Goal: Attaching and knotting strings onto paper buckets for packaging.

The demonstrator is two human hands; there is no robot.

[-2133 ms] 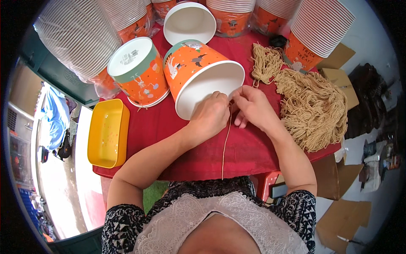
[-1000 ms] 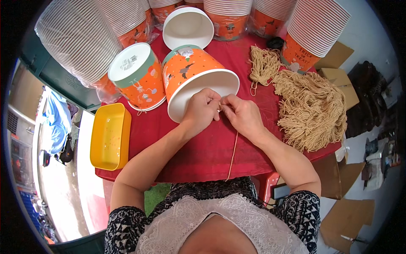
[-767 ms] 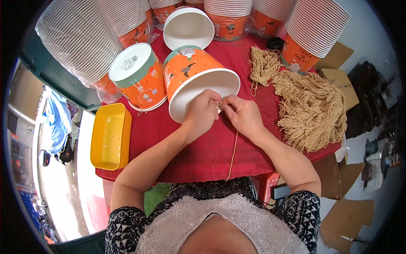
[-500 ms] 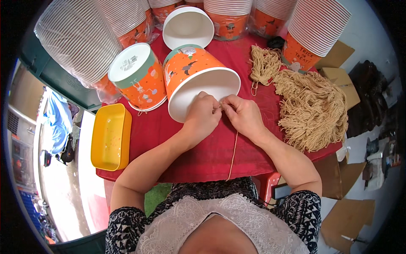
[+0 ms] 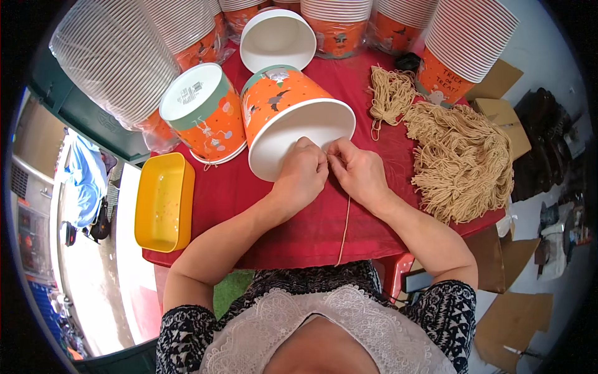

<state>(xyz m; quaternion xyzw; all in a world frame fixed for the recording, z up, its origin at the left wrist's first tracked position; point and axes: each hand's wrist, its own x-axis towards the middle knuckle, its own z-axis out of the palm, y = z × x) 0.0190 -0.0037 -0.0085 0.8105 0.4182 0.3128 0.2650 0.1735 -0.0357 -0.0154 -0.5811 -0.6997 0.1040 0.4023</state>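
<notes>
An orange paper bucket (image 5: 283, 96) with a white inside and a green base band lies tilted, its mouth toward me. At its near rim, my left hand (image 5: 303, 169) is closed in a pinch, partly across the opening. Close beside it, my right hand (image 5: 360, 171) pinches a tan string (image 5: 345, 230), whose tail hangs down over the table's front edge. What the left fingertips hold is mostly hidden, but they meet the string at the rim. A second bucket (image 5: 212, 118) stands upside down to the left, with a bit of string at its rim.
A yellow plastic tub (image 5: 164, 202) sits at the left edge of the red-covered table (image 5: 299, 237). On the right lie a big heap of tan strings (image 5: 461, 165) and a smaller bundle (image 5: 391, 93). Stacked buckets (image 5: 115, 62) line the back, around an open white-lined bucket (image 5: 278, 41).
Both hands stay at the bucket's rim; the fingertips have shifted slightly, with a little more gap between the hands. The bucket has hardly moved.
</notes>
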